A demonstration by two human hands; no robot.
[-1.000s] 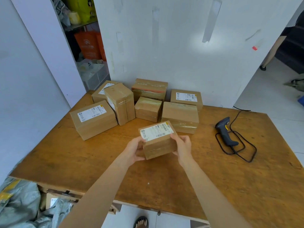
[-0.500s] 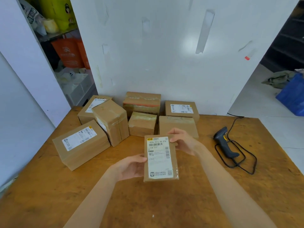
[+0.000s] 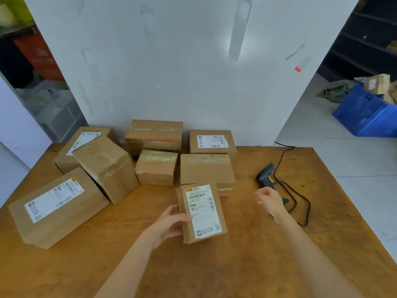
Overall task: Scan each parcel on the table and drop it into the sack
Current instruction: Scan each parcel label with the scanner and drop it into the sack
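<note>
My left hand grips a small brown parcel by its left edge, with the white barcode label turned up towards me. Off to its right, my right hand hovers with fingers apart and holds nothing, just short of the black and yellow barcode scanner, which lies on the wooden table with its black cable looped beside it. Several more cardboard parcels sit at the back of the table, among them a large labelled one at the left. The sack is out of view.
A white wall stands right behind the parcels. Beyond the table's right edge is a blue crate holding boxes on the floor. At the back left are shelves with bags and bins.
My right hand has let go of the parcel and moved right towards the scanner. The left hand alone now holds the parcel, label up. The view has tilted upward.
</note>
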